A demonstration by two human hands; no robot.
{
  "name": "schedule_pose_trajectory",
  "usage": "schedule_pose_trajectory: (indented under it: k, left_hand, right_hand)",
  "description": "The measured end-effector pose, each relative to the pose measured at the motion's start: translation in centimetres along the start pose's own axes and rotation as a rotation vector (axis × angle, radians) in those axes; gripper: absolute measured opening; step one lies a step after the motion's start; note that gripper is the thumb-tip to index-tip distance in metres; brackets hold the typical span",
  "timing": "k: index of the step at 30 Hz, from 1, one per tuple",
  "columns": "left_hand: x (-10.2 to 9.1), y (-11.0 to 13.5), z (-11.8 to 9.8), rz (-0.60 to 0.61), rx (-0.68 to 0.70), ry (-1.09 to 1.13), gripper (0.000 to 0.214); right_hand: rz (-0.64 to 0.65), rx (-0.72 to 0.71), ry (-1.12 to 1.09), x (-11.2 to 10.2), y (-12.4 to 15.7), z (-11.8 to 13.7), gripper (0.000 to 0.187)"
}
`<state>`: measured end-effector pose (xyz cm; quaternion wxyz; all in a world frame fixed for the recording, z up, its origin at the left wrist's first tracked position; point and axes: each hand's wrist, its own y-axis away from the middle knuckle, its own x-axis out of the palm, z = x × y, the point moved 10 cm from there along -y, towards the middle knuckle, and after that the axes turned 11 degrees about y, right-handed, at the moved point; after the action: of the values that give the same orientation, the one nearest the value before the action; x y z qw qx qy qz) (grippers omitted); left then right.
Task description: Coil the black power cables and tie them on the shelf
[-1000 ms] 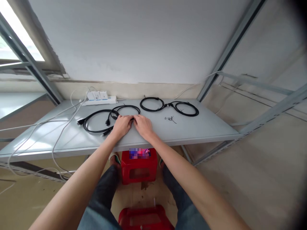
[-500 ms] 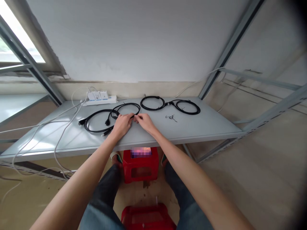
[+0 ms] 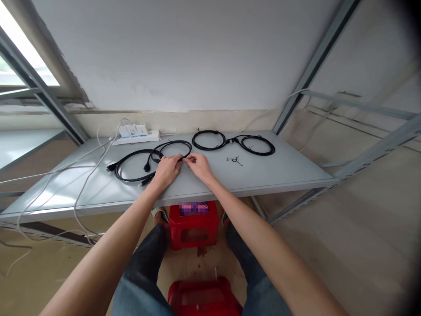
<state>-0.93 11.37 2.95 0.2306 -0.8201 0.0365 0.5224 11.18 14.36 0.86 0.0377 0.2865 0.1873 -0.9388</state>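
Note:
My left hand (image 3: 168, 170) is closed on the near side of a coiled black cable (image 3: 179, 141) lying on the grey metal shelf (image 3: 263, 173). Fingertips of my right hand (image 3: 199, 166) are pinched together right at the same coil, almost touching the left; whatever is between them is too small to make out. A larger looped black cable (image 3: 123, 174) lies to the left, partly under my left hand and wrist. Its plug (image 3: 112, 167) points left. Another plug (image 3: 147, 167) rests inside that loop.
Two tied black cable coils (image 3: 210, 149) (image 3: 272, 151) lie at the back right. Several loose black ties (image 3: 234, 160) sit before them. A white power strip (image 3: 136, 138) with adapters stands at the back left, white cords trailing forward. Beneath are red stools (image 3: 194, 221). A metal post (image 3: 292, 105) rises right.
My right fingertips have shifted slightly at the coil, staying pinched. My left hand keeps its place on the cable. The view has tilted a little.

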Motion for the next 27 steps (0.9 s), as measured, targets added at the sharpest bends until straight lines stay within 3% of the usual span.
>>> schedule_pose_trajectory:
  k: [2, 10, 16, 20, 24, 27]
  left_hand:
    - [0.0, 0.0, -0.1, -0.007, 0.007, -0.002, 0.034]
    - [0.3, -0.1, 0.3, 0.004, -0.030, -0.049, 0.030]
    - [0.3, -0.1, 0.6, -0.004, -0.052, -0.073, 0.030]
    - [0.4, -0.3, 0.6, 0.011, -0.052, -0.090, 0.029]
    - [0.5, -0.3, 0.6, 0.013, -0.057, -0.106, 0.029]
    - [0.5, -0.4, 0.5, 0.003, -0.048, -0.087, 0.032]
  right_hand:
    - [-0.001, -0.007, 0.022, 0.0, 0.1, 0.3, 0.006]
    - [-0.113, -0.005, 0.104, -1.9, 0.9, 1.3, 0.012]
    - [-0.398, 0.067, 0.058, -5.0, 2.3, 1.0, 0.019]
    - [-0.416, 0.039, -0.028, -6.6, 2.9, 3.1, 0.023]
    - [-0.530, -0.127, -0.036, -12.4, 3.8, 5.8, 0.028]
    - [-0.590, -0.224, 0.098, -16.8, 4.4, 5.5, 0.026]
